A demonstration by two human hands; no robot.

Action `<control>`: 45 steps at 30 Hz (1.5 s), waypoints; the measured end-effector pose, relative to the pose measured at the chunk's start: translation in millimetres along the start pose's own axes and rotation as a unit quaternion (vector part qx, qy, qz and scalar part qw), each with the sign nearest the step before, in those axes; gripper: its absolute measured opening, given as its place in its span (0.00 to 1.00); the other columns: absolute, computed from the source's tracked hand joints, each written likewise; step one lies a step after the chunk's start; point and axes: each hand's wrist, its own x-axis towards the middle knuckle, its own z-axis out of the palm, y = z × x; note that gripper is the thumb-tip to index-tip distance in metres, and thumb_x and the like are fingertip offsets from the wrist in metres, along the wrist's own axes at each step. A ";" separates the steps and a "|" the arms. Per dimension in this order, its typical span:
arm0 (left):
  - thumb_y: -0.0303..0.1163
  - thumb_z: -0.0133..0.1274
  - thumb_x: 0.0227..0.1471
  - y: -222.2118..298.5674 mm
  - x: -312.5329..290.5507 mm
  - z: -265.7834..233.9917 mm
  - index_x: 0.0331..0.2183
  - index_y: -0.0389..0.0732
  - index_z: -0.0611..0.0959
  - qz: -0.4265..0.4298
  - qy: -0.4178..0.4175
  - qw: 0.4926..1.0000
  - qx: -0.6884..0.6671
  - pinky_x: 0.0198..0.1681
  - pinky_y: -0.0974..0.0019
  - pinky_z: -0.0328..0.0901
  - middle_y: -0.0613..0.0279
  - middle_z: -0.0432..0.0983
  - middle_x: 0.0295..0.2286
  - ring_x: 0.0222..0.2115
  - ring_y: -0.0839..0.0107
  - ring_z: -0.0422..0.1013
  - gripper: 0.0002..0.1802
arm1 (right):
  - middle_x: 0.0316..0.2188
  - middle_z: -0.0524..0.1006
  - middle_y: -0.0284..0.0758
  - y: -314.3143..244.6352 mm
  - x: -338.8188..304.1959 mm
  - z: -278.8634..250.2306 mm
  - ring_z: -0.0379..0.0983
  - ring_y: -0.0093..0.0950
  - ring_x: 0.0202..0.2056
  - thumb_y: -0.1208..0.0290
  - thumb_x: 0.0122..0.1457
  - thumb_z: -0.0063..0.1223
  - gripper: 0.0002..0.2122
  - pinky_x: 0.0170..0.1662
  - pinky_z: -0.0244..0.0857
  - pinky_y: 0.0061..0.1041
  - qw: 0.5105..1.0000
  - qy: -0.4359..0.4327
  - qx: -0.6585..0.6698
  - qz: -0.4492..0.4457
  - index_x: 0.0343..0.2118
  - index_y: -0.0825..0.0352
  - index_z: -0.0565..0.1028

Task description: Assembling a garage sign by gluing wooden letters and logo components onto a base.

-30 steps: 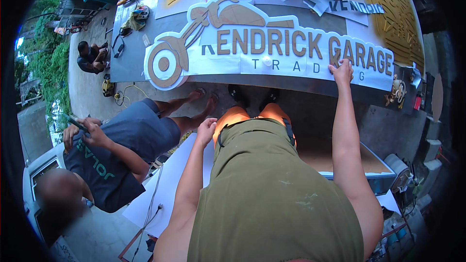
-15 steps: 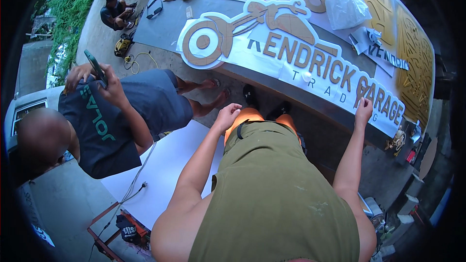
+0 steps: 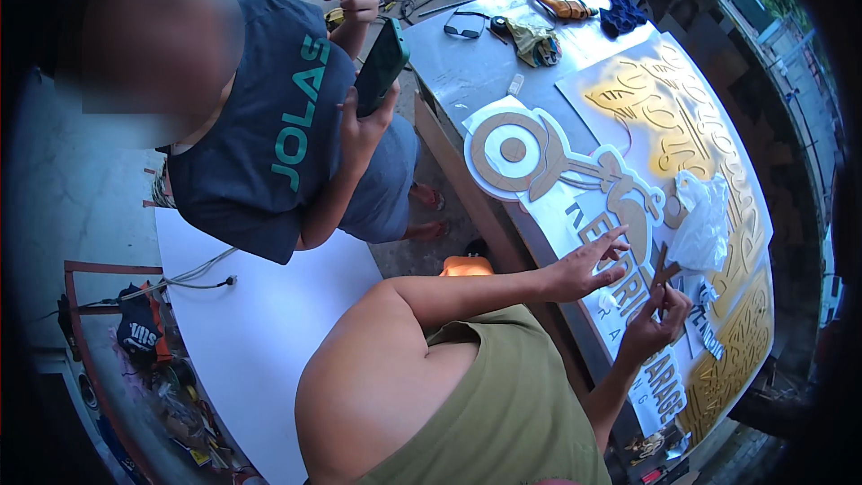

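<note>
right hand kinda blocked ahead by plastic bag, crowded by left hand, room offered by bare tabletop near sunglasses

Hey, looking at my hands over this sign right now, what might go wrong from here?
The brown piece in your right hand looks thin, so it might bend or slip.
The loose plastic bag appears close to that piece and could snag it.
Your left hand is over the sign and might nudge its letters if any are loose; I can't tell whether they're fixed.
</note>
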 end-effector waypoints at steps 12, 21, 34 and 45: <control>0.37 0.33 0.76 9.2 3.7 -84.9 0.73 0.39 0.43 0.025 0.118 0.974 -0.190 0.54 0.68 0.66 0.54 0.73 0.53 0.47 0.74 0.72 0.34 | 0.48 0.75 0.46 -119.0 16.6 95.5 0.75 0.45 0.51 0.84 0.50 0.65 0.23 0.53 0.69 0.38 0.954 -0.257 0.098 -0.118 0.50 0.68 0.75; 0.40 0.36 0.75 28.5 -10.6 -96.5 0.71 0.43 0.55 0.022 0.084 0.980 -0.178 0.36 0.69 0.70 0.60 0.75 0.37 0.28 0.77 0.73 0.30 | 0.39 0.81 0.37 -112.8 42.7 103.1 0.76 0.28 0.35 0.85 0.58 0.61 0.10 0.40 0.71 0.28 0.969 -0.171 0.156 -0.093 0.42 0.67 0.80; 0.41 0.39 0.75 51.2 -15.7 -55.7 0.74 0.47 0.51 0.046 0.028 0.985 -0.162 0.41 0.71 0.73 0.61 0.74 0.52 0.36 0.80 0.72 0.33 | 0.33 0.81 0.29 -99.3 38.9 85.4 0.74 0.19 0.34 0.78 0.64 0.62 0.05 0.42 0.70 0.23 0.979 -0.100 0.176 -0.015 0.41 0.69 0.82; 0.30 0.40 0.72 54.2 -18.6 -30.1 0.73 0.42 0.51 0.065 0.001 0.987 -0.145 0.38 0.69 0.75 0.57 0.71 0.54 0.33 0.76 0.73 0.34 | 0.31 0.81 0.32 -88.7 27.6 62.9 0.76 0.23 0.31 0.82 0.58 0.65 0.07 0.38 0.71 0.24 0.985 -0.036 0.171 -0.001 0.38 0.67 0.82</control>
